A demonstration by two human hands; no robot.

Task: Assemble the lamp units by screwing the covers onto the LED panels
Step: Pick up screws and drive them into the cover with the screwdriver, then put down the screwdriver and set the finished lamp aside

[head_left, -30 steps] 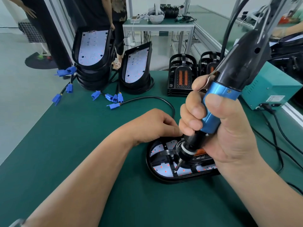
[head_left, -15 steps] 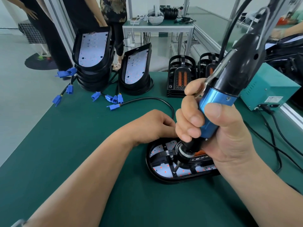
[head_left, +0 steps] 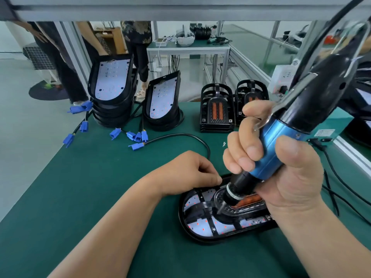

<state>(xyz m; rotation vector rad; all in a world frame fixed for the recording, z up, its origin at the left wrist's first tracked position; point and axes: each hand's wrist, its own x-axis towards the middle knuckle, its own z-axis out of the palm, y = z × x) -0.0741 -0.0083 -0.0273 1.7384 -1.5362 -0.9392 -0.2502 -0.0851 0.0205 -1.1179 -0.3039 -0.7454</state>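
Observation:
A black oval lamp unit lies flat on the green mat, its white LED panel under a black ribbed cover. My right hand grips a blue and black electric screwdriver, tilted, with its bit tip down on the cover near the middle. My left hand rests at the unit's far left rim with the fingers curled; what the fingertips hold is hidden. The unit's right part is covered by my right hand.
Two stacks of LED panel housings with blue connectors stand at the back left. Stacks of black covers stand at the back middle. A teal power box and black cables lie right. People stand beyond the table.
The camera has tilted up a little, bringing a frame bar into view at the top. The screwdriver bit has shifted slightly right on the cover. My left hand stays at the rim.

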